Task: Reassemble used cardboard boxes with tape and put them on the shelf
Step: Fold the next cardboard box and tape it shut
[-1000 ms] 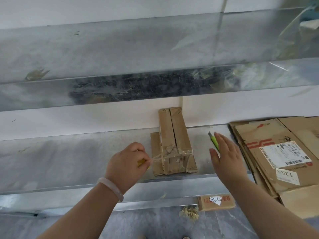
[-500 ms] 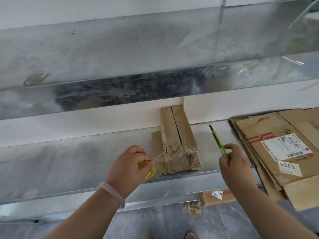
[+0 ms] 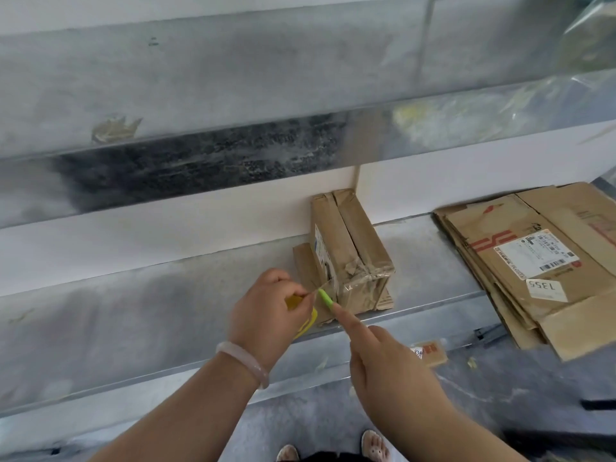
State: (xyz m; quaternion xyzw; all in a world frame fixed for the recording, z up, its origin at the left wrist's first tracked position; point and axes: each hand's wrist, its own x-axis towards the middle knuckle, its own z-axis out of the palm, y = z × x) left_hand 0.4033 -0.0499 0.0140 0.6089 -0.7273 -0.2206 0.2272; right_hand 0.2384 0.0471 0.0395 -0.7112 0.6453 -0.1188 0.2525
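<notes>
Careful here: the left hand (image 3: 270, 315) has its fingertips right beside the knife tip, and a slip along the taut tape strand (image 3: 313, 290) could nick them or tug the box askew. That hand is curled round the yellow tape roll (image 3: 305, 325), pinching the strand tight. The green knife (image 3: 325, 296) meets the tape just short of the box (image 3: 353, 258), which sits on the shelf (image 3: 133, 311) near its front edge. The right hand (image 3: 390, 371) grips the knife, forefinger straight along it, and flattened cartons (image 3: 533, 261) lie further right.
</notes>
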